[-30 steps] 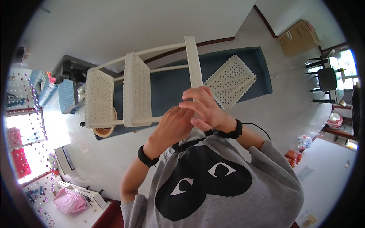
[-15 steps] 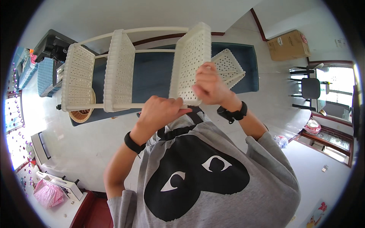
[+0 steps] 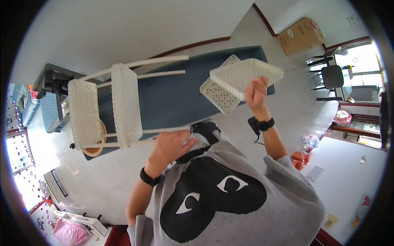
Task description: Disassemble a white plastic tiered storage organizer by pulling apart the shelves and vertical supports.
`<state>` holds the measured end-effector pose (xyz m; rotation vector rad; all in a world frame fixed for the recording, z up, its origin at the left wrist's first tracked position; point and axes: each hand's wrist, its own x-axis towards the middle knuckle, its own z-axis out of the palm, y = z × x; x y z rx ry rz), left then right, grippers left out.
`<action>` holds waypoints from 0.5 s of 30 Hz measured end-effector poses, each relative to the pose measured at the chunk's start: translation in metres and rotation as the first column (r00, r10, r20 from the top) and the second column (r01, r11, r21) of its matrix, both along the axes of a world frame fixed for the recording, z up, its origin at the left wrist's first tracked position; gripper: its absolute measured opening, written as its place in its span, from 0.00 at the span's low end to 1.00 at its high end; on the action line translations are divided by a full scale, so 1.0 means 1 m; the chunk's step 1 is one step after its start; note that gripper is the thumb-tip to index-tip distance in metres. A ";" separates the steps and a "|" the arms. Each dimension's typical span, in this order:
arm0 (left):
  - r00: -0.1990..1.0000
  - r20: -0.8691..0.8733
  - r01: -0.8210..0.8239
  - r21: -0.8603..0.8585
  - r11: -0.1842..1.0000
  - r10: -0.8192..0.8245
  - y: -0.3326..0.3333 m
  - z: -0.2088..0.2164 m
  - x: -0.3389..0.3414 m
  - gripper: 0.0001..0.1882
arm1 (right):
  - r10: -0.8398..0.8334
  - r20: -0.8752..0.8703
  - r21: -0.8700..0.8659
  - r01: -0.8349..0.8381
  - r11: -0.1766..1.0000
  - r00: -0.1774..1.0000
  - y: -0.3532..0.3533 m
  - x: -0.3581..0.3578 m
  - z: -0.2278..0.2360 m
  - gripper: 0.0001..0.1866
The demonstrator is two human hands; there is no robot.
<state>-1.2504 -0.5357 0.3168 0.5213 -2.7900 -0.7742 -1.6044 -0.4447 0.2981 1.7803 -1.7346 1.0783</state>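
A cream plastic shelf rack lies on its side at the left, with two perforated shelves joined by long poles whose right ends are bare. My left hand is curled over the near poles by their right ends; its grip is partly hidden. To the right, my right hand grips the near edge of a detached cream shelf tray, which is tilted. Under that tray sits another perforated tray, on the dark blue bench.
A round woven basket is partly hidden behind the rack's left end. Black equipment stands beyond that end. A cardboard box and dark chairs are at the far right. A white table stands near my right side.
The shelf tray has come off the poles and moved right with my right hand, over the other tray. The rack appears lower in view, and my left hand stays by its near poles.
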 end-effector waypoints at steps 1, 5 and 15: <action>1.000 -0.025 -0.001 -0.030 1.000 0.000 0.000 -0.001 0.000 0.16 | -0.021 -0.019 0.025 0.022 0.999 1.000 0.000 0.001 -0.009 0.12; 0.985 0.174 -0.042 0.132 0.990 0.019 0.004 -0.002 -0.002 0.16 | -0.027 -0.026 0.006 0.027 1.000 0.999 0.002 0.010 -0.026 0.12; 0.972 0.146 -0.189 0.005 0.982 0.186 0.001 0.038 0.031 0.12 | 0.489 0.154 0.159 -0.510 0.845 0.859 -0.008 0.081 -0.048 0.15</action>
